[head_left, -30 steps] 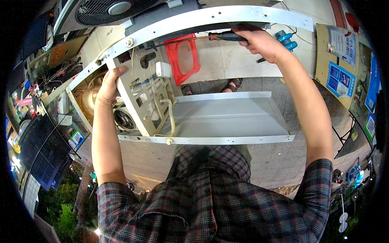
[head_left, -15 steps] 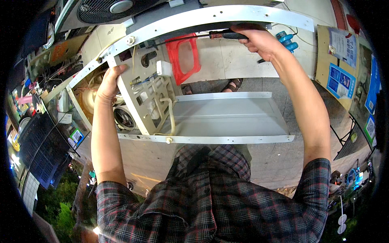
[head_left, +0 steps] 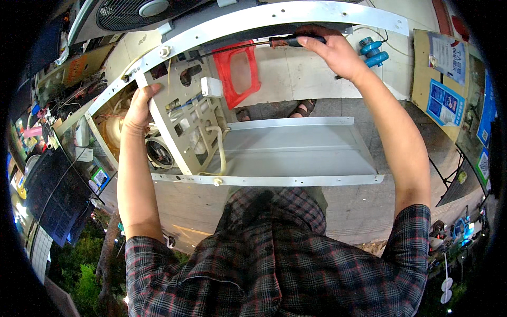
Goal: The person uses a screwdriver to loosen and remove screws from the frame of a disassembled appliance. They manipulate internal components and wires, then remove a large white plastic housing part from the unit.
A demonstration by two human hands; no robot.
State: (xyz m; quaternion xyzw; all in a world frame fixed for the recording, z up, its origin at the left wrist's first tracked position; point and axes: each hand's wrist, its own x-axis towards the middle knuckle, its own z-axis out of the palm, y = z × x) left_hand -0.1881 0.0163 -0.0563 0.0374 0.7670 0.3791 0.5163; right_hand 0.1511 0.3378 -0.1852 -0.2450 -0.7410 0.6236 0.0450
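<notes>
Black-handled screwdriver (head_left: 282,41) gripped in right hand (head_left: 337,52), shaft pointing left; left hand (head_left: 138,109) clasping beige panel (head_left: 168,126) edge.

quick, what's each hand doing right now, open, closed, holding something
Left hand: at the cream panel edge, fingers mostly hidden; grip cannot be told.
Right hand: closed, holding the screwdriver.

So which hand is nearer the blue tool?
Right. The right hand, holding the screwdriver, is just left of the blue tool in view; the left hand is far left, at the beige panel.
</notes>
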